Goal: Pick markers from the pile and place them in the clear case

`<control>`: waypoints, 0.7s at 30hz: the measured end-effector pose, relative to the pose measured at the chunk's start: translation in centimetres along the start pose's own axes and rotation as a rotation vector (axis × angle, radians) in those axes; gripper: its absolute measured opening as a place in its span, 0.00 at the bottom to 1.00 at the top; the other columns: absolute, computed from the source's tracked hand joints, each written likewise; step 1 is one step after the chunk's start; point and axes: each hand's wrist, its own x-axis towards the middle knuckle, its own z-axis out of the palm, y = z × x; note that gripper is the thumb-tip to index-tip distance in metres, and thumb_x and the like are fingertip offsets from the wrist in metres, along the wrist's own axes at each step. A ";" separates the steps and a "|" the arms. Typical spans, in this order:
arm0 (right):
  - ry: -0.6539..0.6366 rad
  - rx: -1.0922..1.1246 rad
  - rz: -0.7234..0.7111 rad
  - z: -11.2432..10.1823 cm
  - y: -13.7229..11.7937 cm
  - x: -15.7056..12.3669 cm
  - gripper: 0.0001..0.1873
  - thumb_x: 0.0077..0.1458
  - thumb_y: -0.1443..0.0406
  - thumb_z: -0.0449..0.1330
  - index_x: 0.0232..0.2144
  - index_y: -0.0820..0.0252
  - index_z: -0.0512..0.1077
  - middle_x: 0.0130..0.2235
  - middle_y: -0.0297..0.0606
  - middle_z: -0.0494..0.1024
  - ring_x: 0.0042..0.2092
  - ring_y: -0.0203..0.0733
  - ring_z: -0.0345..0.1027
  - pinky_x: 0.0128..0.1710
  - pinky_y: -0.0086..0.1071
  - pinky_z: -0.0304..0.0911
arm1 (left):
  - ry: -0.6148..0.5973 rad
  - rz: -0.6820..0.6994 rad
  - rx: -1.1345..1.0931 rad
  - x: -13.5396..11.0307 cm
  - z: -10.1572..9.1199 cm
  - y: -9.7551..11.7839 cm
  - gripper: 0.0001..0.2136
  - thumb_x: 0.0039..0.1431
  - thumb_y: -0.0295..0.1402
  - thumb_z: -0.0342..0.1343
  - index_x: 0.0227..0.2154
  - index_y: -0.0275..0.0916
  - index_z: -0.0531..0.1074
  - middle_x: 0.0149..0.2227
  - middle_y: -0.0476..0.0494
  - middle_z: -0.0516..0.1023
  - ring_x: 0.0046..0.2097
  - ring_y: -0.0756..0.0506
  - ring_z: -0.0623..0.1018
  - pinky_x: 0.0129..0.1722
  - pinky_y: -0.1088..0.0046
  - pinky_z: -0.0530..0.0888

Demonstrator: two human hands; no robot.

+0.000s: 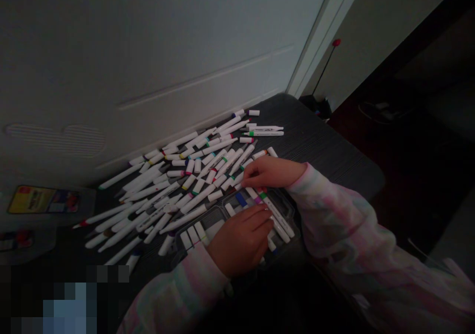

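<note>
A big scatter of white markers (193, 175) with coloured bands lies across a dark table (319, 146). At the near edge sits a clear plastic marker case (285, 210) with several markers in it. My left hand (241, 240) rests palm down over the case, fingers curved onto the markers inside. My right hand (270, 171) reaches to the edge of the pile just behind the case, its fingertips pinched on a white marker (238, 185).
A white panelled door (148, 62) stands right behind the table. A yellow printed package (40, 199) lies at the far left. To the right the table ends and a dark floor drops away with a red-tipped stick (336, 43) leaning by the wall.
</note>
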 end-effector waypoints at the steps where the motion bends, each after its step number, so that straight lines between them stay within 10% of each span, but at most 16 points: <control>1: 0.001 -0.002 -0.005 0.0 0.1 0.0 0.12 0.50 0.61 0.52 0.22 0.65 0.67 0.17 0.29 0.66 0.19 0.28 0.59 0.20 0.23 0.53 | 0.002 -0.002 -0.004 0.0 0.0 0.0 0.12 0.52 0.25 0.45 0.39 0.31 0.67 0.45 0.41 0.70 0.51 0.46 0.65 0.52 0.70 0.65; 9: 0.084 0.057 0.010 -0.3 -0.3 -0.1 0.14 0.52 0.62 0.49 0.18 0.63 0.61 0.15 0.27 0.62 0.18 0.27 0.54 0.20 0.24 0.50 | -0.004 -0.009 -0.020 -0.1 0.0 -0.1 0.12 0.52 0.25 0.45 0.39 0.31 0.67 0.45 0.41 0.70 0.52 0.46 0.65 0.52 0.70 0.65; 21: 0.685 0.320 -0.074 0.3 0.5 0.7 0.13 0.51 0.59 0.50 0.22 0.63 0.64 0.19 0.28 0.62 0.21 0.28 0.53 0.22 0.25 0.49 | -0.005 -0.060 -0.019 -0.4 0.4 0.2 0.12 0.52 0.26 0.46 0.41 0.34 0.66 0.46 0.45 0.70 0.52 0.50 0.64 0.54 0.72 0.62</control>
